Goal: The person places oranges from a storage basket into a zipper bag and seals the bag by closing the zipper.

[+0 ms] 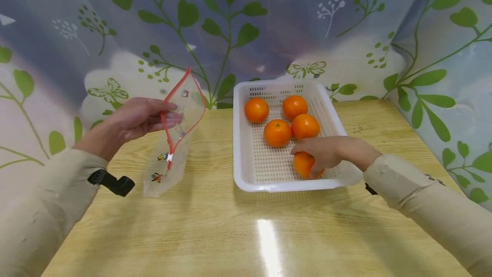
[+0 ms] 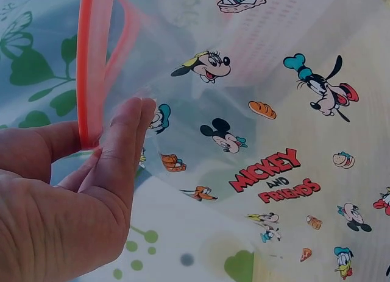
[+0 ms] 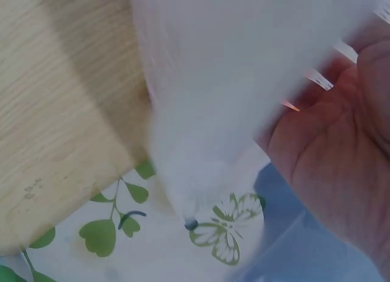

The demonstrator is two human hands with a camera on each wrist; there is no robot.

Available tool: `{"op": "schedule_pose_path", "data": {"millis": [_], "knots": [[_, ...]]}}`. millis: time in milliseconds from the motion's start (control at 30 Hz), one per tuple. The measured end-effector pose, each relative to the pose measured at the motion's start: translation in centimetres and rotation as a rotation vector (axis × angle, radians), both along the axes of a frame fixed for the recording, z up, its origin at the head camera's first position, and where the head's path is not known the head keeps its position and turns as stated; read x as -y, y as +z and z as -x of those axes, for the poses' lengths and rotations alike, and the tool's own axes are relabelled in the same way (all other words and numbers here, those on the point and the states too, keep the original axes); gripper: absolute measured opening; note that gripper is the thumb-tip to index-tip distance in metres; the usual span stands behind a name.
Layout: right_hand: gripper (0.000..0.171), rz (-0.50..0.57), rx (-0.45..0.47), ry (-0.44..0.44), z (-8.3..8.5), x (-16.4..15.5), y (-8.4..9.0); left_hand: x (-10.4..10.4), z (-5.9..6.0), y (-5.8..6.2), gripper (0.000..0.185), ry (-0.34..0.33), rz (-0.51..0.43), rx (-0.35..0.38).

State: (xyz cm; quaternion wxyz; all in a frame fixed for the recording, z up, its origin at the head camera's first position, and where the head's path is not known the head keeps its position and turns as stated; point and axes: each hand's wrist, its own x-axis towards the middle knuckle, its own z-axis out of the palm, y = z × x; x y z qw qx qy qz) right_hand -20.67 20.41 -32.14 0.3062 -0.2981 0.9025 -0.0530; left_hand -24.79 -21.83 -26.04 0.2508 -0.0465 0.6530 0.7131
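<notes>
Plastic, clear and thin, is observed in the printed bag (image 1: 173,183), held at 9 o'clock from the white basket (image 1: 269,186). Its red zip edge (image 2: 91,56) is pinched between thumb and fingers of the left hand (image 1: 142,116); its mouth is gaping. Light, limp handling is expected, with easy collapse; hold is best taken at the stiffer zip edge.

One orange (image 1: 303,163), at 5 o'clock in the basket, is gripped by the right hand (image 1: 332,151), fingers curved round it and spread about as wide as the fruit. Whether it is raised off the basket floor cannot be told. Judged by look: fairly weighty, firm, somewhat slippery, liable to bruise if squeezed; best grasped round its widest part.

Count: oranges, five (one gripped; four left loose, at roughly 9, 10, 12 and 2 o'clock about the basket's middle). Bag, one; no fruit is seen inside. Basket, one. Hands, two.
</notes>
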Motion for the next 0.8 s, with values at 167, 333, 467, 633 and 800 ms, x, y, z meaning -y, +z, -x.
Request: {"op": "schedule_pose_path", "data": {"millis": [167, 333, 467, 633, 800], "knots": [[0.068, 0.045, -0.013, -0.005, 0.2, -0.1, 1.9, -0.4, 0.1, -0.2, 0.028, 0.003, 0.008, 0.006], [0.065, 0.127, -0.063, 0.02, 0.5, 0.0, 4.3, -0.5, 0.1, -0.6, 0.038, 0.005, 0.011, 0.015], [0.068, 0.196, -0.159, 0.024, 1.0, 0.5, 5.6, -0.5, 0.0, -0.9, 0.042, -0.001, 0.014, 0.017], [0.077, 0.33, -0.324, -0.061, 1.7, 3.5, 7.2, -0.5, 0.0, -1.1, 0.022, -0.002, 0.01, 0.019], [0.077, 0.513, -0.408, -0.164, 1.8, 7.8, 8.7, -0.6, 0.0, -1.1, 0.016, -0.003, 0.002, 0.023]]}}
